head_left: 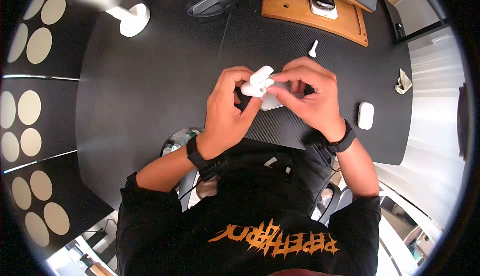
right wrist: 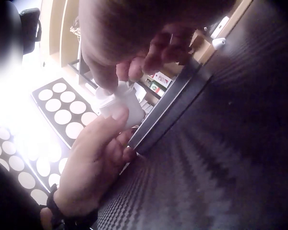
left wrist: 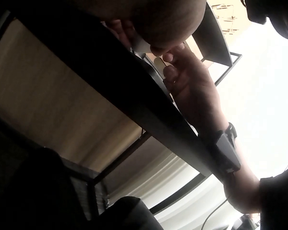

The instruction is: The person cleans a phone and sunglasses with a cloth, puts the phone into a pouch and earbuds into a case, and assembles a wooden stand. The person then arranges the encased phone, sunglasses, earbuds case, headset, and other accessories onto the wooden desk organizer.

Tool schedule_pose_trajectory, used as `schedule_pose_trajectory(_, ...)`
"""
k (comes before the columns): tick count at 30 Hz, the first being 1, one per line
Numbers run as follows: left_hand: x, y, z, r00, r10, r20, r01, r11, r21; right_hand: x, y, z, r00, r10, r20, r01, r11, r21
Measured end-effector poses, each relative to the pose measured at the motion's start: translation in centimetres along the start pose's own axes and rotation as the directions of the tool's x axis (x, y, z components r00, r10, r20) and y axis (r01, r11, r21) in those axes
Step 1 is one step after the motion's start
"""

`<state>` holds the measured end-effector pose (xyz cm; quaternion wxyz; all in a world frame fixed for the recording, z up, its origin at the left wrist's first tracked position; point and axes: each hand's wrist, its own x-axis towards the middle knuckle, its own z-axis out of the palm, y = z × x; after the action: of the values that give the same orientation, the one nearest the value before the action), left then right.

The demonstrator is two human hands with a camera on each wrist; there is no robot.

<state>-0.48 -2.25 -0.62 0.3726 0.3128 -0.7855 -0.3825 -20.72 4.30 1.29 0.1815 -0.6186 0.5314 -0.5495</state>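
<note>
Though black, tabletop (head_left: 155,81) beside curtain (head_left: 434,121).

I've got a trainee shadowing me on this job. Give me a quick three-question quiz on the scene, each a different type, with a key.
1. Multiple choice: What does the left hand hold?
A) a lamp
B) an open white case
C) a pen
2. True or false: The loose white earbud lies on the dark desk, apart from the wooden stand.
3. Short answer: What colour are the straps on the two wrists?

Key: 1. B; 2. True; 3. Black.
</note>
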Motion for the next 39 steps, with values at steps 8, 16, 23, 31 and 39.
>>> schedule_pose_trajectory(8, -0.2, -0.1, 0.1, 1.000, -0.016, -0.002, 0.016, 1.000, -0.005, -0.1, 0.0, -0.2, 0.996, 0.065, 0.060, -0.066, 0.998, 0.016)
schedule_pose_trajectory(16, -0.2, -0.2, 0.1, 0.998, -0.065, 0.011, 0.066, 0.998, -0.020, 0.8, 0.4, -1.8, 0.996, 0.032, -0.088, -0.047, 0.982, -0.182)
schedule_pose_trajectory(23, -0.5, -0.4, 0.3, 0.999, -0.048, 0.000, 0.048, 0.999, -0.019, 1.5, 1.7, -3.8, 0.931, 0.256, -0.260, -0.364, 0.709, -0.604)
schedule_pose_trajectory(31, -0.3, 0.2, -0.1, 1.000, -0.015, 0.020, 0.016, 0.999, -0.052, 1.4, 3.2, -4.0, 0.913, 0.304, -0.271, -0.405, 0.743, -0.532)
schedule_pose_trajectory(39, -0.2, 0.1, -0.2, 0.999, -0.038, 0.025, 0.040, 0.996, -0.083, 1.1, 4.0, -3.7, 0.922, 0.271, -0.276, -0.310, 0.945, -0.105)
